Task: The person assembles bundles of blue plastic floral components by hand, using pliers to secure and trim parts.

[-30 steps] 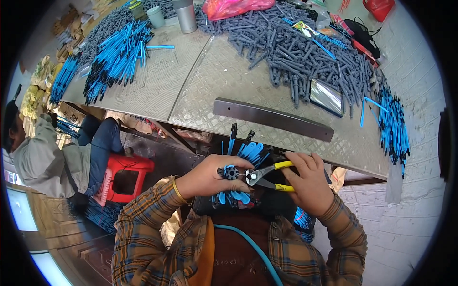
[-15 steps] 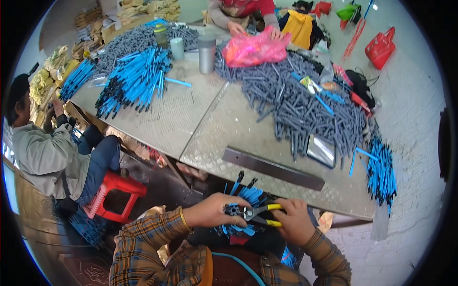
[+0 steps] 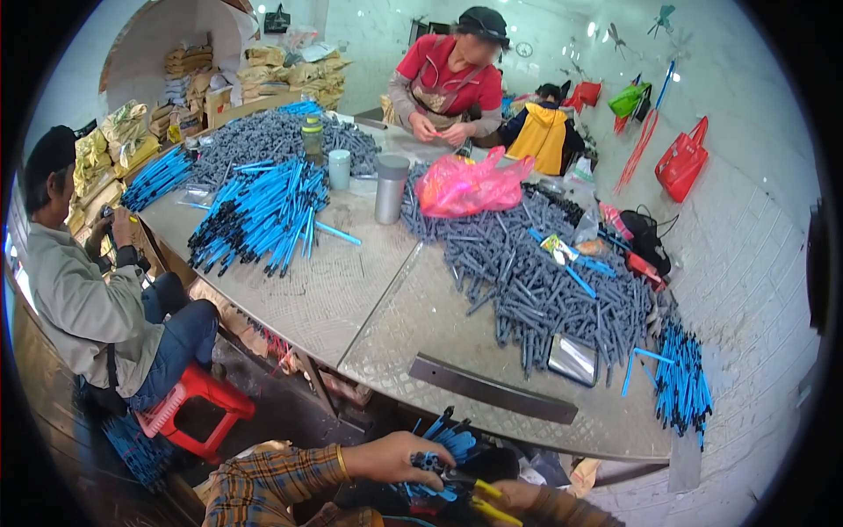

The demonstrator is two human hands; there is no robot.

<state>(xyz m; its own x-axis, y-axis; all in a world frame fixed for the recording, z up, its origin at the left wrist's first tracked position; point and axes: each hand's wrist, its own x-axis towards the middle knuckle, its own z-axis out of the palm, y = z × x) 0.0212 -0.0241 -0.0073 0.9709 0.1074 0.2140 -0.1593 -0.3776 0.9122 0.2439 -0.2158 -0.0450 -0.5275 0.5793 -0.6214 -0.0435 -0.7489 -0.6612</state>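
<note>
At the lower edge, my left hand (image 3: 399, 455) is closed around a small black part (image 3: 428, 460) with a blue tint. My right hand (image 3: 518, 497) grips yellow-handled pliers (image 3: 486, 501). Their metal jaws are beside the black part and the fingers of my left hand; whether they bite on it I cannot tell. Just behind my hands, below the table edge, is a bundle of blue strips with black ends (image 3: 450, 436), partly hidden by my left hand.
A dark metal bar (image 3: 492, 389) lies along the near edge of the table (image 3: 369, 325). Grey sticks (image 3: 492, 281) are heaped behind it, with a pink plastic bag (image 3: 470, 186) on top. Blue black-tipped strips (image 3: 263, 215) are piled left. Co-workers sit left and stand opposite.
My view has tilted up, so my hands appear lower and my right hand is partly cut off. The person opposite has taken their hands off the pink bag and holds them together behind it.
</note>
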